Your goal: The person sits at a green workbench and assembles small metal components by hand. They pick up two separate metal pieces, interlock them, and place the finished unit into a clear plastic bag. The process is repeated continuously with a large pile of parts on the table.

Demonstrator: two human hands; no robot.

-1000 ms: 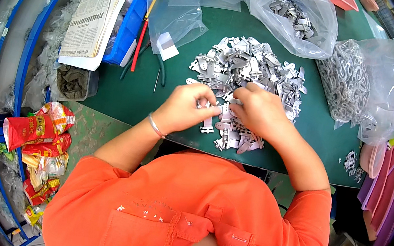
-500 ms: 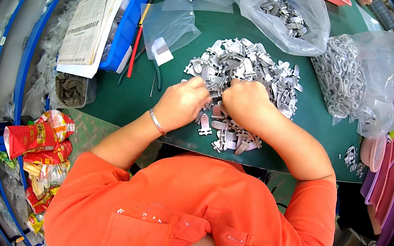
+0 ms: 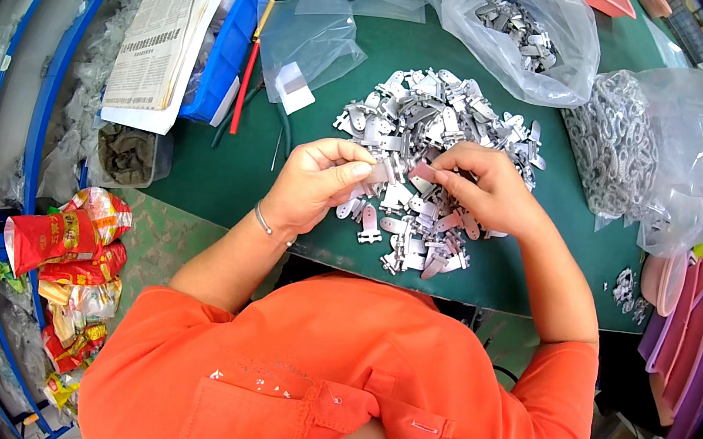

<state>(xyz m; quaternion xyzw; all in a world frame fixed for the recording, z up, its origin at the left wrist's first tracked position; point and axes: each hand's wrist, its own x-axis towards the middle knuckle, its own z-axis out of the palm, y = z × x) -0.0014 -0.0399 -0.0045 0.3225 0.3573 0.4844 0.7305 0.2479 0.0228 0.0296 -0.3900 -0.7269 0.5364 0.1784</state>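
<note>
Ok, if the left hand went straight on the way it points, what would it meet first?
Probably the pile of metal parts, just ahead of the left hand, up and right in the picture. Depth is unclear, so it might pass above the near edge.

On a green table [image 3: 217, 172], the person's left hand [image 3: 317, 182], a silver bangle [image 3: 263, 217] at its wrist, pinched a flat metal piece [image 3: 381, 173] between thumb and fingers, while the right hand [image 3: 487, 185], just apart from it, held a pinkish metal plate [image 3: 422, 172]. Both hands were over the near part of a heap of silvery metal parts [image 3: 443, 117]. From that heap, a clear bag of similar parts [image 3: 565, 88] stood at one o'clock, a bag of grey links [image 3: 611, 146] lay toward three, a blue bin [image 3: 231, 56] sat at ten, and red packets [image 3: 55, 240] were at eight.
</note>
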